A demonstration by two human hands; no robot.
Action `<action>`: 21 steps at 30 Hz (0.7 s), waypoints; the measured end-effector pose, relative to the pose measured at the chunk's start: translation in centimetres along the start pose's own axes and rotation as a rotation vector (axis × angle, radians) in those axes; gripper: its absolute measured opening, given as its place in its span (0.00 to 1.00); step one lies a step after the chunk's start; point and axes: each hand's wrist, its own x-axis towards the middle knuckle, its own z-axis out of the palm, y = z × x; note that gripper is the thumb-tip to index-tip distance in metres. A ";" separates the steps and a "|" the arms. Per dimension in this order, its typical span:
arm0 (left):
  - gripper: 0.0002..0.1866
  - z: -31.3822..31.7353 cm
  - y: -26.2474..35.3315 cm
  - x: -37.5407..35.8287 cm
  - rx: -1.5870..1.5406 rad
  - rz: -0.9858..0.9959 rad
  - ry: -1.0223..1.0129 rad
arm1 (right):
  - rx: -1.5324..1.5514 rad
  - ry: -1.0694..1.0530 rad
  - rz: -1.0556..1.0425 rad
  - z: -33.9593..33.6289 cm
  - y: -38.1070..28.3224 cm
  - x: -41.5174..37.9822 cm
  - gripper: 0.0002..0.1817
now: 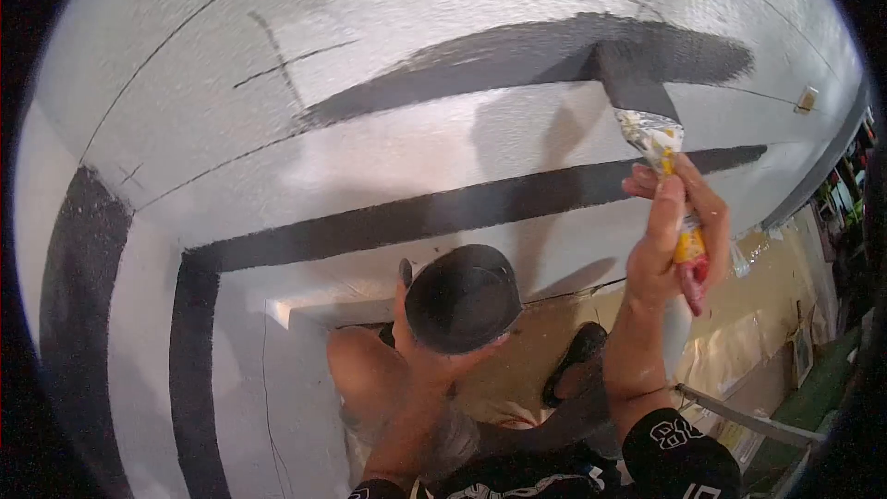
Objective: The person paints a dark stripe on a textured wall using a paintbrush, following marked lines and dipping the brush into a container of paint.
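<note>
My right hand (673, 222) is closed around the handle of a wide paintbrush (656, 132). The brush has a paint-smeared metal band and a yellow and red handle. Its dark bristles touch the wall at a grey painted stroke (462, 69). Lower down, my left hand (439, 362) holds a round dark container (464, 300) from beneath and at its left side, with the thumb by the rim. Dark paint seems to be inside it. A black painted band (370, 225) runs across the wall between the container and the grey stroke.
Thin pencil lines and a vertical black band (83, 314) mark the pale wall (388, 157). A small wall plate (807, 100) is at the right. Below are a covered floor (739, 314), a metal rail (748, 416) and my foot in a dark shoe (577, 360).
</note>
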 end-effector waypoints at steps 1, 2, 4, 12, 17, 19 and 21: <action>0.63 -0.7 0.0 0.0 0.025 0.009 0.049 | -0.007 0.011 0.011 1.0 -0.3 -0.7 0.11; 0.63 -1.3 0.1 0.0 0.047 0.017 0.097 | -0.006 0.004 0.004 2.1 -0.4 -1.5 0.11; 0.63 -2.7 0.4 0.2 0.091 0.029 0.182 | -0.032 -0.015 -0.031 4.1 -0.9 -2.8 0.11; 0.63 -8.7 6.9 1.9 0.614 -0.220 0.025 | 0.054 -0.319 -0.347 10.7 -7.5 -4.9 0.11; 0.53 -8.4 4.2 -0.2 0.453 -0.288 0.408 | -0.044 -0.191 -0.289 9.6 -4.8 -5.3 0.12; 0.54 -8.8 5.2 0.0 0.573 -0.338 0.295 | -0.049 -0.126 -0.142 7.2 -3.8 -4.3 0.09; 0.54 -9.1 6.6 0.7 0.645 -0.385 0.216 | -0.017 0.075 -0.044 6.2 -2.9 -3.1 0.10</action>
